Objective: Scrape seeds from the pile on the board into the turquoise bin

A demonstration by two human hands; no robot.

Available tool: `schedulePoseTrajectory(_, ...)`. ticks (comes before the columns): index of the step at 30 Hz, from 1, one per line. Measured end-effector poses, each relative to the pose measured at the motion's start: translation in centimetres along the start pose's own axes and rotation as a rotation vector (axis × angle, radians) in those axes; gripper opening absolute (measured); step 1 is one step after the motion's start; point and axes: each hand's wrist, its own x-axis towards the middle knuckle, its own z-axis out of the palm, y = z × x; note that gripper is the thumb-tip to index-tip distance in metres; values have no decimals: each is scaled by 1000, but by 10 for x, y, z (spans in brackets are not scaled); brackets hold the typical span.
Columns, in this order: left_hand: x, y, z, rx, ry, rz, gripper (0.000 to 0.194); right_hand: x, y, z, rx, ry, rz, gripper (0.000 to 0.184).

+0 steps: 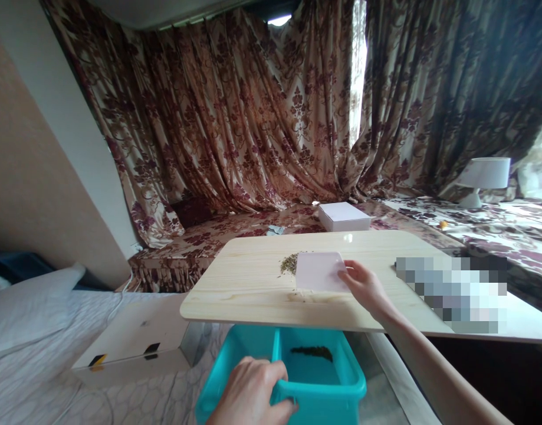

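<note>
My right hand (363, 284) pinches the right edge of a thin white rectangular card (317, 271) over a pale wooden tabletop (235, 283). Just left of the card lies a small heap of dry greenish-brown flakes (289, 264), partly hidden by it; a few crumbs are scattered nearer the front edge. Below that edge is a turquoise bin (361, 386) split into two compartments. A dark strip of similar flakes (312, 352) sits in its right compartment. My left hand (257, 386) is closed around the bin's near rim at the divider.
A white carton (133, 330) rests on the bed (36, 319) to the left. Behind the table, a white box (345, 216) lies on a flowered cover. A white lamp (487, 174) stands far right. A blurred-out patch covers something on the table's right side. Patterned curtains (253, 118) hang behind.
</note>
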Motion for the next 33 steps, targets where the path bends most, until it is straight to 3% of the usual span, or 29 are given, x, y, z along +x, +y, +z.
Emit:
schedulePoseTrajectory(8, 1, 3, -2, 9, -16, -14, 15, 3, 1, 11, 43, -63, 0, 15)
schedulePoseTrajectory(20, -2, 0, 0, -23, 6, 3, 17, -19, 3, -24, 31, 46, 36, 23)
schedulePoseTrajectory(27, -2, 0, -1, -28, 27, 15, 14, -25, 6, -20, 52, -21, 63, 29)
schedulePoseTrajectory(33, -4, -1, 0, -41, 36, 10, 13, -22, 12, -15, 64, -5, 49, 30)
